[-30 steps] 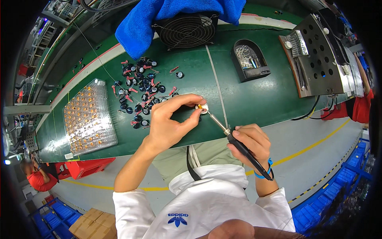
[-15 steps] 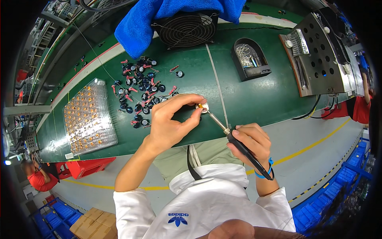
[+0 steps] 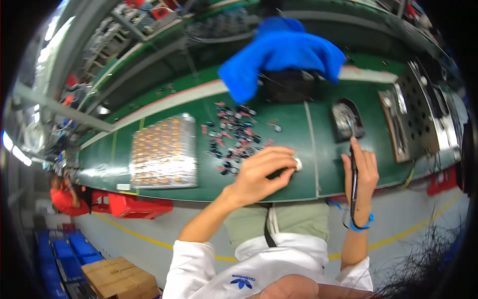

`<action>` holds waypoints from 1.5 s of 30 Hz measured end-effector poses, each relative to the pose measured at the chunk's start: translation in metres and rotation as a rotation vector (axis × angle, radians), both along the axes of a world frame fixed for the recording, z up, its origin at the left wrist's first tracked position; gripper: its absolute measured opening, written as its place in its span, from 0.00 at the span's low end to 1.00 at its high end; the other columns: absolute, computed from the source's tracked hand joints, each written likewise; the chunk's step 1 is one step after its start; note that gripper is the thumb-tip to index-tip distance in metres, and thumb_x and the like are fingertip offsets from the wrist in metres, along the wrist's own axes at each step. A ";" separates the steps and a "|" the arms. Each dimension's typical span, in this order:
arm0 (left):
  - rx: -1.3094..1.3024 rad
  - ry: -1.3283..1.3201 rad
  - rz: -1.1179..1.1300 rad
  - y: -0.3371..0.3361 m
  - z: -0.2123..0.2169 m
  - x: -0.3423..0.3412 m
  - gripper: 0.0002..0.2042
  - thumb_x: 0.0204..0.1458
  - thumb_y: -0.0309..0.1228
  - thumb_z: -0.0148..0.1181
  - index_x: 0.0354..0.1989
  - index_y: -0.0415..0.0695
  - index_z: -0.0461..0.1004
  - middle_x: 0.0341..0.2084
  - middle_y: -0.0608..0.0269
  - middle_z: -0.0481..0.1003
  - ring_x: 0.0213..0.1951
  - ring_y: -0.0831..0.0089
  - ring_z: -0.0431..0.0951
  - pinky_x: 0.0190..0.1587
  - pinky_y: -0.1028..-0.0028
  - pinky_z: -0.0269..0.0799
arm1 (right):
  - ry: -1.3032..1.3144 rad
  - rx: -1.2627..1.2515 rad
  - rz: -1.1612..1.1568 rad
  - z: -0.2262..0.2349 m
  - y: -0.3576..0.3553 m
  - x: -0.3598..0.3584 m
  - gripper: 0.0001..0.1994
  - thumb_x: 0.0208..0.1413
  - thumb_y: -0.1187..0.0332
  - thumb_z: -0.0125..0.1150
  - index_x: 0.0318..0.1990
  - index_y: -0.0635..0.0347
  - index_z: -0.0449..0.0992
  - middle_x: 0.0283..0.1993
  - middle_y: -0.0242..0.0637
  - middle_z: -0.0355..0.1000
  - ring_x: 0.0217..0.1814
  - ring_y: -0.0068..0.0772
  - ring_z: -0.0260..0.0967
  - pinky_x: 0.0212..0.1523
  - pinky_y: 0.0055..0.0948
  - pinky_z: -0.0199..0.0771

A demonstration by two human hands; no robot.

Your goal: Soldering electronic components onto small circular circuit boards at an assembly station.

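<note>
Between the fingertips of my left hand [image 3: 261, 172] is a small round white part [image 3: 298, 164], held low over the green table [image 3: 326, 174]. My right hand [image 3: 364, 172] is wrapped around the black handle of a soldering iron [image 3: 354, 182]. The iron points away from me, its tip at the open black box [image 3: 359, 132], which has thin silvery wire [image 3: 342, 113] in it. Whether the tip touches the wire is too blurred to tell. Beyond my left hand lies a loose pile of small dark round components [image 3: 240, 130] with red and pink leads.
A clear plastic tray [image 3: 188, 172] with rows of orange-coloured parts lies at the left. At the back stands a black fan [image 3: 291, 87] under a blue towel [image 3: 294, 52]. A perforated metal unit [image 3: 423, 112] stands at the right. A person in red [image 3: 67, 199] sits far left.
The soldering iron has left the white part and swung right and forward to the black box. My left hand keeps the white part. The whole view has shifted and tilted.
</note>
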State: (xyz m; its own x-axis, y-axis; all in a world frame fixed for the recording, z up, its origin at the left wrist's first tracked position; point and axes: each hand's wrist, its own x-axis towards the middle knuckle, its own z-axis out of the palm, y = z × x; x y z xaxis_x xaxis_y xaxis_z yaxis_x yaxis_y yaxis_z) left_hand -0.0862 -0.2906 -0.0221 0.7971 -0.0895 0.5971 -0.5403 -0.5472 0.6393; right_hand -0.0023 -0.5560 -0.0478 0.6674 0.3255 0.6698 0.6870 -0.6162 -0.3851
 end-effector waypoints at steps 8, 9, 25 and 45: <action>0.034 0.283 0.414 0.148 0.054 -0.003 0.09 0.54 0.18 0.65 0.44 0.35 0.82 0.38 0.61 0.83 0.41 0.75 0.84 0.49 0.75 0.81 | 0.124 0.298 0.173 -0.013 0.013 -0.021 0.26 0.59 0.80 0.66 0.66 0.69 0.73 0.33 0.43 0.75 0.33 0.38 0.73 0.39 0.34 0.75; 0.001 0.297 0.431 0.172 0.055 0.010 0.09 0.56 0.18 0.64 0.45 0.34 0.82 0.38 0.61 0.83 0.41 0.76 0.84 0.49 0.75 0.80 | 0.125 0.322 0.218 -0.013 0.021 -0.023 0.25 0.59 0.80 0.65 0.65 0.70 0.73 0.33 0.43 0.76 0.33 0.39 0.73 0.39 0.34 0.75; 0.884 0.506 0.792 0.377 -0.024 0.128 0.16 0.51 0.19 0.59 0.48 0.43 0.84 0.45 0.45 0.83 0.49 0.46 0.83 0.54 0.54 0.79 | 0.033 0.291 0.292 -0.019 0.038 -0.025 0.25 0.55 0.81 0.69 0.62 0.71 0.74 0.30 0.42 0.75 0.29 0.42 0.73 0.33 0.38 0.75; -0.371 0.164 0.203 0.047 0.008 -0.019 0.10 0.51 0.09 0.68 0.40 0.32 0.79 0.45 0.52 0.78 0.47 0.69 0.81 0.52 0.72 0.81 | 0.097 0.327 0.452 -0.015 0.043 -0.036 0.17 0.61 0.83 0.60 0.57 0.67 0.74 0.42 0.46 0.84 0.33 0.36 0.78 0.36 0.32 0.79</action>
